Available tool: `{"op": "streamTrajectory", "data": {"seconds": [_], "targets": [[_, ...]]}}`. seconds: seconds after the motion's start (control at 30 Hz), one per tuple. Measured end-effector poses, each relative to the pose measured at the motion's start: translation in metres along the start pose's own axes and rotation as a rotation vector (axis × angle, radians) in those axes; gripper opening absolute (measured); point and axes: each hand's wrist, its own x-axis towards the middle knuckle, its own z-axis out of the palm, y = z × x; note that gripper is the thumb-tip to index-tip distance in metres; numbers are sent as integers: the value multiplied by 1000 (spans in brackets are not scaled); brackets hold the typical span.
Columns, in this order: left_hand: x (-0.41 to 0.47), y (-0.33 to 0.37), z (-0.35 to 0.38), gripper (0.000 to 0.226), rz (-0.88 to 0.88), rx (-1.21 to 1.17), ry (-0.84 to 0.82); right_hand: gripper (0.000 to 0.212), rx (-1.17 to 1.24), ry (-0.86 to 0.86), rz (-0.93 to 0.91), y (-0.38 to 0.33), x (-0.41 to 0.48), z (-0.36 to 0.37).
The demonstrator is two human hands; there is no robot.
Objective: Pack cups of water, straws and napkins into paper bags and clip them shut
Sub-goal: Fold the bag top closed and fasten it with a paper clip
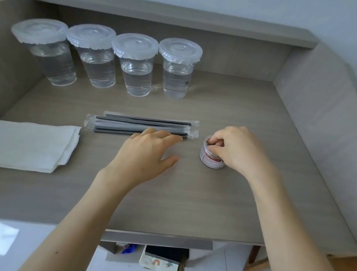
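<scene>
four lidded water cups [136, 75] in row, wrapped straws [143, 123], stacked napkins [23, 144], clip jar [211, 159]

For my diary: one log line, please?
left hand: on straws | right hand: grips clip tub top | four cups: lidded

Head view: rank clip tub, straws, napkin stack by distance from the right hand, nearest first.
From the right hand:
1. clip tub: directly under its curled fingers, touching, right of centre.
2. wrapped straws: mid-table, their right ends just left of the tub.
3. napkin stack: far left edge of the table.
</scene>
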Motion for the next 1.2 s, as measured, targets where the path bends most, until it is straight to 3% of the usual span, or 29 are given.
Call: {"op": "streamTrajectory", "data": {"seconds": [0.33,0.7,0.93,1.03,1.2], "targets": [[7,3,2,49,87,-24,18,8,174,220,-68,8,-4,20],[4,12,1,45,109,-76,43,14,568,464,-100,19,-24,17],[-19,29,13,40,242,-229,113,10,627,545,-51,37,-79,22],[-31,42,22,48,313,-276,90,10,646,576,7,49,-110,29],[-52,94,33,44,373,-262,38,21,726,551,55,82,-163,34]]}}
